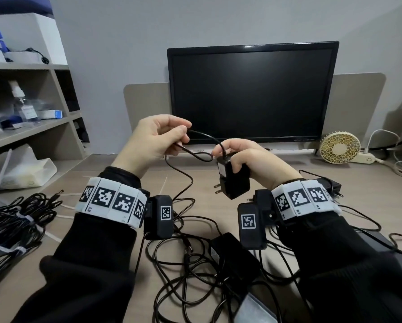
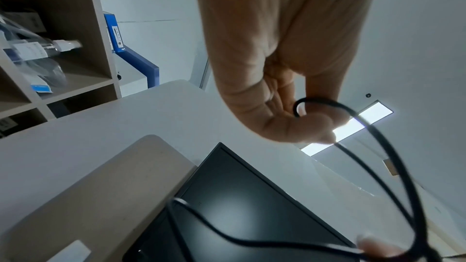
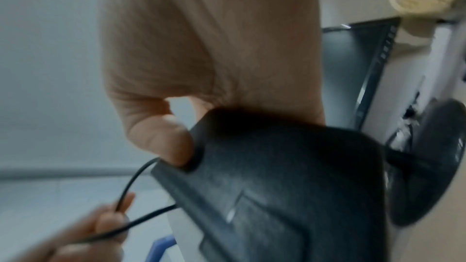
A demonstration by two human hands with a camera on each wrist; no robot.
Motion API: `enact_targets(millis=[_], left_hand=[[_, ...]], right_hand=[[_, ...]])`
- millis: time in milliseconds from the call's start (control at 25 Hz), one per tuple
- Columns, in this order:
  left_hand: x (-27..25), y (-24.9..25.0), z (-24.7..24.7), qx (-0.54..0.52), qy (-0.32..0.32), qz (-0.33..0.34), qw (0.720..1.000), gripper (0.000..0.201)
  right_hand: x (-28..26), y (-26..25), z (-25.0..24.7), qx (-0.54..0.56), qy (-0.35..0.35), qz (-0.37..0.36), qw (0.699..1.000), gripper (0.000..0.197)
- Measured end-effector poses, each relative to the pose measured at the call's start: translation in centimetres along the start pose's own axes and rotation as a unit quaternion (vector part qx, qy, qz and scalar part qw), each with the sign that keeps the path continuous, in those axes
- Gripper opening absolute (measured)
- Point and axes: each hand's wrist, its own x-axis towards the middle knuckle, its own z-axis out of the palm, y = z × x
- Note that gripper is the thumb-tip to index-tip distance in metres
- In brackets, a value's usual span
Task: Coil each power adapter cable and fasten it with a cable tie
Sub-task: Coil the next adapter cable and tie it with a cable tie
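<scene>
My right hand [image 1: 239, 157] grips a black power adapter [image 1: 234, 180] above the desk, its two plug prongs pointing left. Its thin black cable [image 1: 201, 136] rises from the top of the adapter and bends in a small loop to my left hand [image 1: 169, 136], which pinches it between thumb and fingers. The rest of that cable [image 1: 183, 178] drops down to the desk. In the left wrist view the cable [image 2: 373, 132] loops past my fingertips. In the right wrist view the adapter [image 3: 277, 176] fills the lower frame under my palm. Loose white cable ties [image 1: 164, 185] lie on the desk.
A tangle of loose black cables and another adapter [image 1: 232, 255] lies on the desk below my wrists. Bundled, tied cables [image 1: 15, 220] sit at the left. A dark monitor [image 1: 251, 92] stands behind, a small fan [image 1: 340, 148] at the right, shelves [image 1: 32, 127] at the left.
</scene>
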Motion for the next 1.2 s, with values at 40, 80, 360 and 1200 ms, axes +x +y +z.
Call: enact_targets(millis=[40, 80, 360, 1200], left_hand=[[0.0, 0.2, 0.0, -0.013, 0.017, 0.013, 1.0, 0.014], [-0.1, 0.5, 0.2, -0.016, 0.021, 0.021, 0.999, 0.011], [-0.5, 0.4, 2.3, -0.004, 0.046, 0.026, 0.999, 0.016], [0.3, -1.7, -1.0, 0.018, 0.03, -0.114, 0.993, 0.035]], right_hand=[[0.0, -0.2, 0.3, -0.063, -0.011, 0.022, 0.998, 0.045], [0.0, -0.5, 0.6, -0.135, -0.025, 0.043, 0.99, 0.044], [0.2, -1.5, 2.8, -0.252, -0.026, -0.069, 0.965, 0.024], [0.9, -1.0, 2.3, 0.106, 0.15, -0.067, 0.981, 0.033]])
